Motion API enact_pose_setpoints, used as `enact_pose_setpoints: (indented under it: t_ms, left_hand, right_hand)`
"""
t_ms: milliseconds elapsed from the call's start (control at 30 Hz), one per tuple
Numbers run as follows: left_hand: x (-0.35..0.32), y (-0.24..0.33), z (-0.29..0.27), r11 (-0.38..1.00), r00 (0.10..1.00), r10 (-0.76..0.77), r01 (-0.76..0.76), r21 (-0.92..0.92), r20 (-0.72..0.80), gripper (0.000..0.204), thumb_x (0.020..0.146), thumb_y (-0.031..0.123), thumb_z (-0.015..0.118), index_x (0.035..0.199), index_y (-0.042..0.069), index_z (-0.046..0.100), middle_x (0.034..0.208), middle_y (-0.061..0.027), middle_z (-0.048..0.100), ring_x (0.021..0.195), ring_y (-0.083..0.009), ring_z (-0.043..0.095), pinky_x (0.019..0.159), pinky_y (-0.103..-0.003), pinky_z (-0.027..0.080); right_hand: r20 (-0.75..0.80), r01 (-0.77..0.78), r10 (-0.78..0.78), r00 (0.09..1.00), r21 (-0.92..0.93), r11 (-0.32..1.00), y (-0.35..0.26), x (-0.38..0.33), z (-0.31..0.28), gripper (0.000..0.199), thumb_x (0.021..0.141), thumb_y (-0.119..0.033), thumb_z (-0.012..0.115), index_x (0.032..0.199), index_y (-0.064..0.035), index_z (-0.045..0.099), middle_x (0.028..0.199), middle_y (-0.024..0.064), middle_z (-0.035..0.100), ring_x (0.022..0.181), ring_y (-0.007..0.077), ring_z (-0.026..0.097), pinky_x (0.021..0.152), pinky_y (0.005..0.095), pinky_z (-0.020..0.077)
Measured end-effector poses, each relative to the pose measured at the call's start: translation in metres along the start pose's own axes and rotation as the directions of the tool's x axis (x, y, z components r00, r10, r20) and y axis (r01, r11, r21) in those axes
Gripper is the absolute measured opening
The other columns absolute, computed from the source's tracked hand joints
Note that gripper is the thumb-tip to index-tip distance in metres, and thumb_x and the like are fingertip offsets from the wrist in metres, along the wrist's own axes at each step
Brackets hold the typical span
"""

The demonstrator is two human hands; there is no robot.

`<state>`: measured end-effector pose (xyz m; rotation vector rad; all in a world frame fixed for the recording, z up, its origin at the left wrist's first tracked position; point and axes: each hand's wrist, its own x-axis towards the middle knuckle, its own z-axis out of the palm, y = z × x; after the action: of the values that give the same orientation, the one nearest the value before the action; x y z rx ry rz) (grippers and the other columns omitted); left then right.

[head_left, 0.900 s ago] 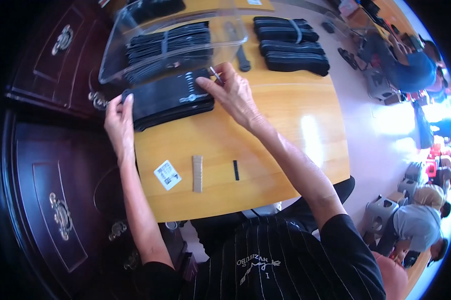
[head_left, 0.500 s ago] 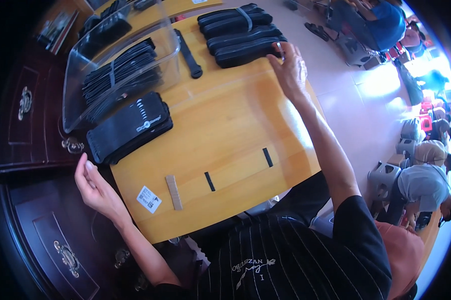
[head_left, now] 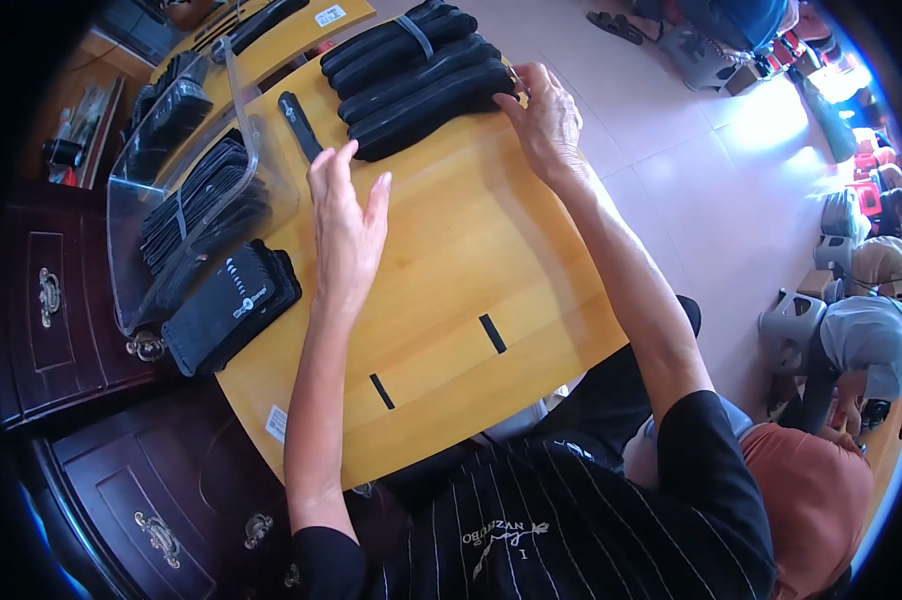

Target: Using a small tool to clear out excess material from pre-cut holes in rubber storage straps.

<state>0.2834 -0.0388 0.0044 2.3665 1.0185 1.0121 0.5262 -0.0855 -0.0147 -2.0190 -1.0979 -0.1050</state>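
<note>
My left hand [head_left: 346, 225] is raised over the table, empty, fingers apart and pointing at the near end of the long black bundles [head_left: 421, 110]. These lie side by side at the far edge, the back ones bound by a grey band. My right hand [head_left: 549, 125] is at the bundles' right end, thumb and forefinger apart, the thumb seeming to touch the nearest one. Something small and shiny shows at the forefinger. Just beyond my left fingertips lies a narrow black strap [head_left: 297, 122]. Left of my left hand rests a stack of flat black pieces [head_left: 233, 312] with white print.
A clear plastic bin [head_left: 123, 285] with banded black strips stands on the left. Two short black strips [head_left: 492, 334] and a white label [head_left: 276, 422] are on the wooden table [head_left: 441, 250]. Dark drawers [head_left: 46, 285] stand at left; people and grey stools [head_left: 793, 325] at right.
My left hand has swung from the table's left edge, rightward and up to near the bundles. My right hand stays by their right end. My left forearm now covers the short brown strip's place.
</note>
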Motion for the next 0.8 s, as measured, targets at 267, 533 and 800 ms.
enact_pose_setpoints:
  t_ms: [267,533,800]
  left_hand:
    - [0.002,0.001,0.040,0.989,0.991,-0.133,0.132,-0.074,-0.013,0.040,0.088,0.008,0.067,0.125,0.003,0.052,0.117,-0.0142,0.049,0.097,-0.0244,0.060,0.085,-0.033,0.052]
    - [0.006,0.012,0.045,0.995,0.995,-0.097,0.098,0.034,-0.031,0.044,0.083,0.001,0.067,0.125,0.002,0.050,0.111,-0.0166,0.047,0.097,-0.0303,0.056,0.087,-0.038,0.049]
    - [0.005,0.012,0.049,0.992,0.996,-0.064,0.070,0.104,-0.060,0.046,0.082,0.000,0.067,0.125,0.005,0.051,0.111,-0.0160,0.047,0.097,-0.0292,0.056,0.086,-0.037,0.049]
  right_hand:
    - [0.012,0.024,-0.026,1.000,0.152,0.988,0.021,-0.001,-0.005,0.035,0.078,-0.020,0.075,0.105,-0.0100,0.056,0.091,0.0091,0.065,0.084,0.0268,0.063,0.075,0.0377,0.0490]
    - [0.011,0.022,-0.025,1.000,0.200,0.980,0.020,-0.001,-0.009,0.034,0.076,-0.021,0.078,0.098,-0.0077,0.055,0.091,0.0103,0.064,0.078,0.0254,0.062,0.072,0.0388,0.0493]
    - [0.048,0.065,-0.084,0.995,0.306,0.950,0.018,-0.001,-0.013,0.032,0.076,-0.018,0.076,0.099,-0.0072,0.056,0.098,0.0135,0.061,0.090,0.0331,0.062,0.075,0.0425,0.0482]
